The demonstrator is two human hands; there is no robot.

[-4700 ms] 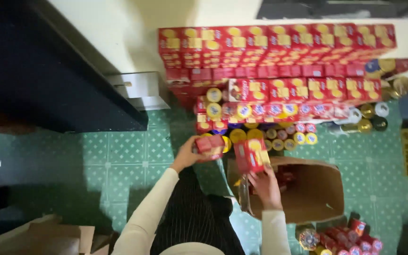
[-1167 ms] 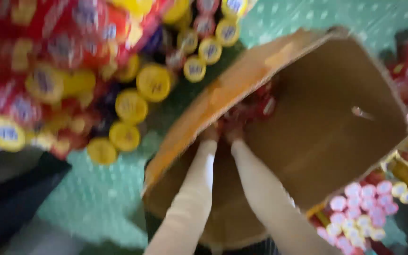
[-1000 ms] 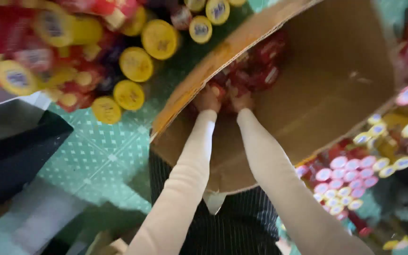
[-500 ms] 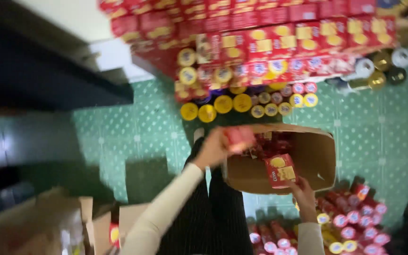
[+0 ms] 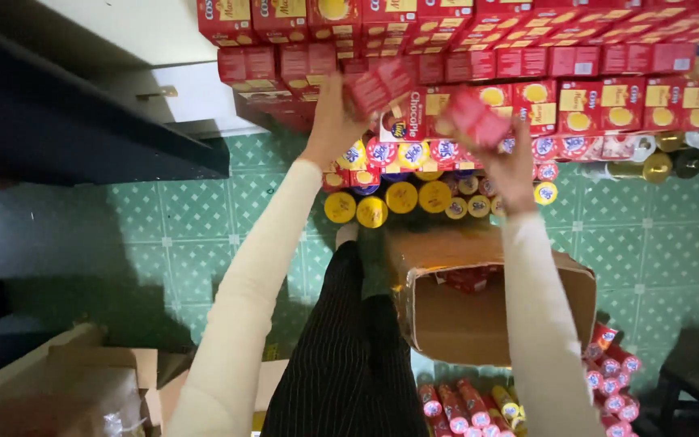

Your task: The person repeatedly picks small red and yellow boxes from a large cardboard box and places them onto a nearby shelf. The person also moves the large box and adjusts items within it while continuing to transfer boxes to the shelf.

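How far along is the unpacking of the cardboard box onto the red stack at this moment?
Done: a tall stack of red boxes stands against the wall. In hand: the left hand and the right hand each hold a red box up at the stack, blurred. Left: the cardboard box on the floor shows a few red packs inside; how many is hidden.

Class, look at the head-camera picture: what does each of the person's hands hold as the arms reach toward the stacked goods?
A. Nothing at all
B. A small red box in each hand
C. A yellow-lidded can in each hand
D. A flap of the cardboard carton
B: the left hand has its grip on a small red box, and the right hand holds another red box, both raised in front of the red box stack.
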